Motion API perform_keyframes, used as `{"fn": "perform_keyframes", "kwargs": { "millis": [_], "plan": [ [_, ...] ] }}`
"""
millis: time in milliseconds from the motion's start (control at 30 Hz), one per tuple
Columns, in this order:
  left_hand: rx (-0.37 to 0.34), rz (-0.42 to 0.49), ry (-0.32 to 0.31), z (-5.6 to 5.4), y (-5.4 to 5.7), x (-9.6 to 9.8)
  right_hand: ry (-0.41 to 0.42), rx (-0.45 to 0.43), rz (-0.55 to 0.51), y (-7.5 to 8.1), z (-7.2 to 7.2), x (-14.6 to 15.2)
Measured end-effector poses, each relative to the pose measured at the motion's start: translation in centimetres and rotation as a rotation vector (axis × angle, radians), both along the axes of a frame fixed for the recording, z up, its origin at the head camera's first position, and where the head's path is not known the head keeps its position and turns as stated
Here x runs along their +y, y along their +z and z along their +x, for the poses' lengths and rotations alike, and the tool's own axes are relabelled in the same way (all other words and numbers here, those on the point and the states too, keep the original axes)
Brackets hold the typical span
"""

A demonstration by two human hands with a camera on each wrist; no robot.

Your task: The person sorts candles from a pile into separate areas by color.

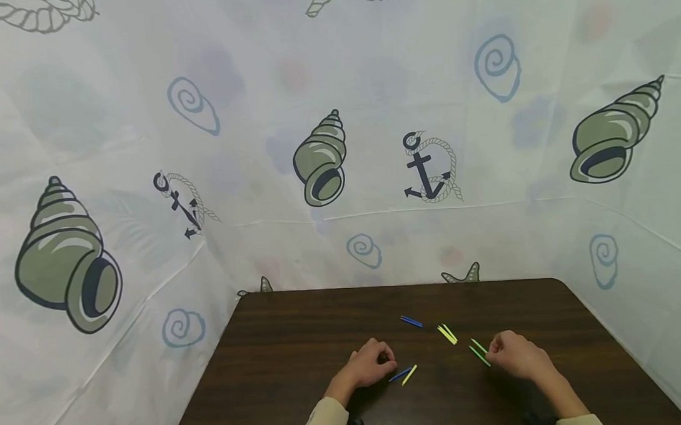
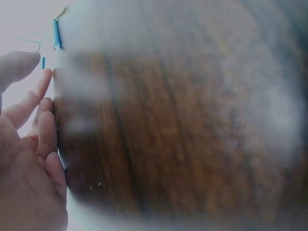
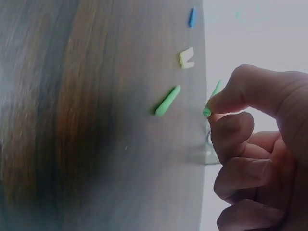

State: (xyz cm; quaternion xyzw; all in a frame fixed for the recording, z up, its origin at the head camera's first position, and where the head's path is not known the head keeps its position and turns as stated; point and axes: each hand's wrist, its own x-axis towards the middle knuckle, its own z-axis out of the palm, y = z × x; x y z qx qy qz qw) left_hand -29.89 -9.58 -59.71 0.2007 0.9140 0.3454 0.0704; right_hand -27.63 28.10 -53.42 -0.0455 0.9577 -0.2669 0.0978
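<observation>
My right hand [image 1: 517, 353] pinches the end of a thin green stick [image 3: 216, 88] between thumb and forefinger, its other fingers curled. A second green stick [image 3: 168, 100] lies on the table just beside it. On the left, my left hand [image 1: 370, 364] hovers low over the table with loosely bent fingers, thumb and forefinger apart in the left wrist view. Right by its fingertips are a blue stick [image 1: 400, 374] and a yellow stick [image 1: 409, 375], set at an angle with their upper ends close together.
Farther back on the dark wooden table [image 1: 321, 313] lie yellow sticks [image 1: 447, 334] close together and a pair of blue sticks [image 1: 411, 321]. A white cloth [image 1: 252, 253] printed with shells and anchors hangs behind the table and along its sides.
</observation>
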Motion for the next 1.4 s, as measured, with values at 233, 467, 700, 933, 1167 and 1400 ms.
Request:
{"fn": "perform_keyframes", "kwargs": {
  "millis": [233, 467, 700, 933, 1167, 1400],
  "plan": [
    [0.004, 0.006, 0.02, -0.5, -1.1, 0.1, -0.032, -0.036, -0.041, -1.3, -0.6, 1.1],
    [0.0, 0.005, 0.024, -0.4, -1.1, 0.1, -0.045, -0.054, -0.12, -3.0, -0.8, 1.4],
    [-0.021, 0.004, 0.026, 0.4, 0.5, 0.1, -0.038, -0.05, -0.176, -3.0, -1.1, 1.3],
    [-0.016, 0.004, 0.031, 0.0, 0.0, 0.0, -0.078, -0.053, -0.185, -3.3, -1.4, 0.9],
    [-0.014, 0.004, 0.036, -0.8, -1.3, -0.1, -0.128, -0.025, -0.186, -3.1, -1.0, 0.4],
    [-0.026, 0.009, 0.015, -0.8, -1.3, -0.3, -0.144, 0.027, -0.125, -3.0, -0.9, 0.1]
  ]
}}
